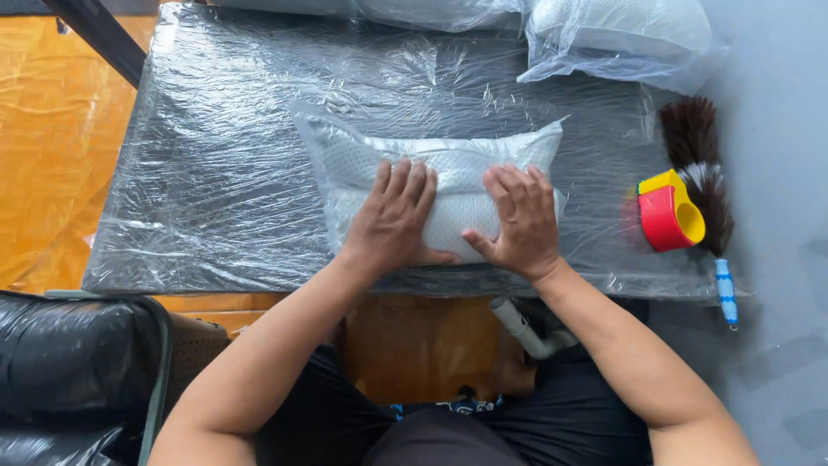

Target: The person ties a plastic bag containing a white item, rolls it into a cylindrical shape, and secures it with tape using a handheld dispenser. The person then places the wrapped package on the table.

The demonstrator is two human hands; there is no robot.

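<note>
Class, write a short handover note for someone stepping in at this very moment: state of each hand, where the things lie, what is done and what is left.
Left hand and right hand: both flat, palms down, pressing the white pillow in its clear bag.
The pillow lies on the plastic-covered table; a feather duster and red-and-yellow tape dispenser lie to the right.
Done: pillow is inside the bag.
Left: whether the bag is sealed cannot be seen.

Under your fingers lies a dark table (216,198) covered in clear plastic sheeting (259,129). A white mesh pillow in a plastic bag (457,173) rests on it beneath your fingertips. Beyond your fingers sit more bagged pillows (621,34); right of them, a red-and-yellow tape dispenser (671,211) and a feather duster (703,173)
</note>
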